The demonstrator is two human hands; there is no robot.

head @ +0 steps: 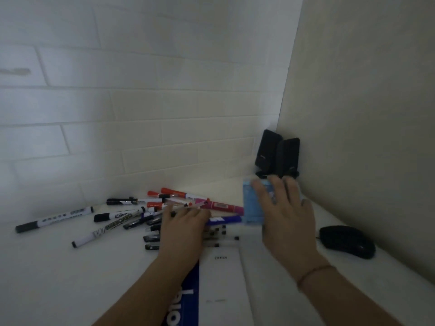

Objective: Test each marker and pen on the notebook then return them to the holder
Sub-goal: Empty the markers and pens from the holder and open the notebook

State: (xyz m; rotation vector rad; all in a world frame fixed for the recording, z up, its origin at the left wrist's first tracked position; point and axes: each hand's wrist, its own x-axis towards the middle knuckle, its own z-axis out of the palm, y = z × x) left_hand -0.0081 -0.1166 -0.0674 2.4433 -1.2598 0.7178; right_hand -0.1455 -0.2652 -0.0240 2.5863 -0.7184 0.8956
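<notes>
Markers (150,212) strewn across white desk (70,278), tiled wall (117,102) behind.

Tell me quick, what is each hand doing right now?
Left hand: reaching into the pile of pens; grip cannot be told.
Right hand: fingers on the blue holder, gripping it.

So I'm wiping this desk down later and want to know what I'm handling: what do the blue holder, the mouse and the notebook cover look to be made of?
The blue holder looks like translucent plastic: light shows through its pale walls, though it is blurred. The mouse seems matte black plastic, with only a dull sheen. The notebook cover looks like smooth printed card or paper, white with a blue band; which one I can't tell.
</notes>
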